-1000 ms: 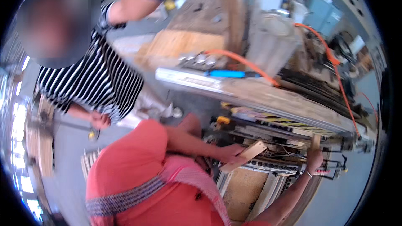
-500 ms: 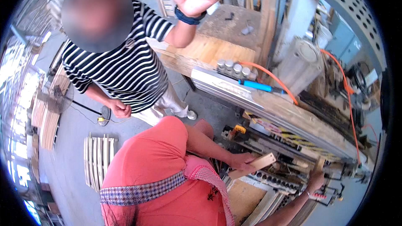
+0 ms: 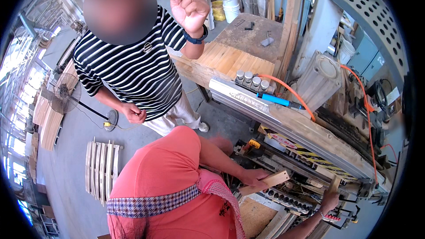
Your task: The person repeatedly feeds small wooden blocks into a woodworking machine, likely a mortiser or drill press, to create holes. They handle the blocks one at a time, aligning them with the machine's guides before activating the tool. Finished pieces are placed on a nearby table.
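My left hand [image 3: 255, 179] grips a pale wooden block [image 3: 273, 179] with small holes near its end. The block is held at a slant above a row of dark round fittings [image 3: 287, 198] on a woodworking machine [image 3: 305, 168]. Farther right, my right hand [image 3: 330, 201] is closed around a second wooden piece [image 3: 335, 184], which points up and away at the machine's right end. Part of that piece is hidden by my fingers. Black clamps with red parts [image 3: 334, 217] sit just beside my right hand.
Across the machine stands a person in a striped shirt [image 3: 133, 71], one hand raised. An orange hose [image 3: 294, 90] and a blue tube [image 3: 279, 101] lie on the machine's top beam [image 3: 248, 102]. A floor fan [image 3: 66, 93] and slatted wooden frame [image 3: 102, 170] are at left.
The view has shifted slightly. The other person's raised hand has gone from an open palm to curled fingers. My hands keep hold of both wooden pieces, with little movement.
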The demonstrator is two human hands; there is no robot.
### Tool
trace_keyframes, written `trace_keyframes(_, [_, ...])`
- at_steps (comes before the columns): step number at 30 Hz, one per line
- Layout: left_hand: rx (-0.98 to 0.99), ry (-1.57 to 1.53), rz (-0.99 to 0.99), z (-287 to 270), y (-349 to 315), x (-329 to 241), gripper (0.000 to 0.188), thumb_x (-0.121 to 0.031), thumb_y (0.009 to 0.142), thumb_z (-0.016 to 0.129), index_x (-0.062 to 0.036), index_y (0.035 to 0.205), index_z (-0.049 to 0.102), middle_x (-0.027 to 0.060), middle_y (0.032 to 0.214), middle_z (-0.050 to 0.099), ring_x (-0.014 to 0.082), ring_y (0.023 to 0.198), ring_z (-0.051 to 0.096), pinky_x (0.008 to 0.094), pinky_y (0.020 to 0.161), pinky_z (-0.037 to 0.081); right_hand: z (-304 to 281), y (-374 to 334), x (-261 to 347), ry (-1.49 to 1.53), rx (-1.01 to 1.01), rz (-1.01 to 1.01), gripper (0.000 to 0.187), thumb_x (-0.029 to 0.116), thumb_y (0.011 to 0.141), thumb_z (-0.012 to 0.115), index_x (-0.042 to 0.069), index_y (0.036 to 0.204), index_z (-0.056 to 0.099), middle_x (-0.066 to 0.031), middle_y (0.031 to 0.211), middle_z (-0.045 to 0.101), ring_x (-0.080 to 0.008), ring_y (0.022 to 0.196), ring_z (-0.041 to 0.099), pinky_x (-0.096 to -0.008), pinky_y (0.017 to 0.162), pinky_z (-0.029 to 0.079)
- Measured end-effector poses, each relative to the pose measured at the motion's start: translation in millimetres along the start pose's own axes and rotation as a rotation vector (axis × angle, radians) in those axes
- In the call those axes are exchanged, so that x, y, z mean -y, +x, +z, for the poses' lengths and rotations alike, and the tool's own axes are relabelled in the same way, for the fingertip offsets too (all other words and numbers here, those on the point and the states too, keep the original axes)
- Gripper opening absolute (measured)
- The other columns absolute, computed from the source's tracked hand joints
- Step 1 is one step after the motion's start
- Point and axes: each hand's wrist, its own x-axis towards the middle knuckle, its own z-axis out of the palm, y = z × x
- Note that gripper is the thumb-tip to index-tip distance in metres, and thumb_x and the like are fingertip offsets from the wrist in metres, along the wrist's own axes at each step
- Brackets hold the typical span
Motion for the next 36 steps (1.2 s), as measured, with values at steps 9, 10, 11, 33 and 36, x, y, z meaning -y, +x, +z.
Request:
trace_keyframes(9, [0.023,-0.006,-0.013,2,-1,2,0.039,-0.042,0.083,0.051,-0.0033,0.082,0.061,0.006,0.075,0.062,0.0142,0.068,0.059,0.0295,0.06,0.045,-5,-5,6,0.008,-0.017,-0.03,0.041,0.037,0.066,0.068,-0.002,0.078,0.063,-0.021,0.079,0.063,-0.0357,0.075,0.063,-0.0447,0.066,0.051])
trace_keyframes(10, [0.026,-0.01,-0.012,2,-1,2,0.04,-0.042,0.083,0.051,-0.0033,0.082,0.061,0.006,0.074,0.062,0.0142,0.068,0.059,0.0296,0.06,0.045,-12,-8,10,0.011,-0.031,-0.02,0.041,0.036,0.065,0.068,-0.002,0.079,0.063,-0.021,0.08,0.063,-0.0355,0.075,0.063,-0.0447,0.065,0.051])
trace_keyframes(11, [0.027,-0.012,-0.012,1,-1,2,0.041,-0.043,0.083,0.051,-0.0034,0.082,0.061,0.0061,0.074,0.062,0.0143,0.068,0.059,0.0297,0.059,0.045,-12,-7,10,-0.004,-0.026,-0.024,0.039,0.035,0.065,0.069,-0.001,0.079,0.063,-0.0207,0.08,0.063,-0.0356,0.075,0.063,-0.0446,0.065,0.051])
trace_keyframes(33, [0.057,-0.035,0.036,-5,-2,7,0.034,-0.038,0.085,0.051,-0.0035,0.085,0.055,0.0054,0.074,0.06,0.0156,0.066,0.058,0.0316,0.059,0.044,8,3,2,-0.159,-0.049,-0.126,0.038,0.037,0.07,0.065,0.001,0.078,0.064,-0.0192,0.072,0.064,-0.0318,0.067,0.064,-0.0417,0.057,0.051])
trace_keyframes(36, [0.103,-0.028,0.03,-6,0,10,0.034,-0.037,0.085,0.051,-0.0033,0.085,0.055,0.0053,0.074,0.06,0.0153,0.065,0.058,0.0317,0.059,0.044,3,-3,-1,-0.121,-0.116,-0.109,0.039,0.04,0.074,0.061,0.001,0.075,0.063,-0.0195,0.071,0.063,-0.0349,0.067,0.063,-0.0436,0.059,0.05])
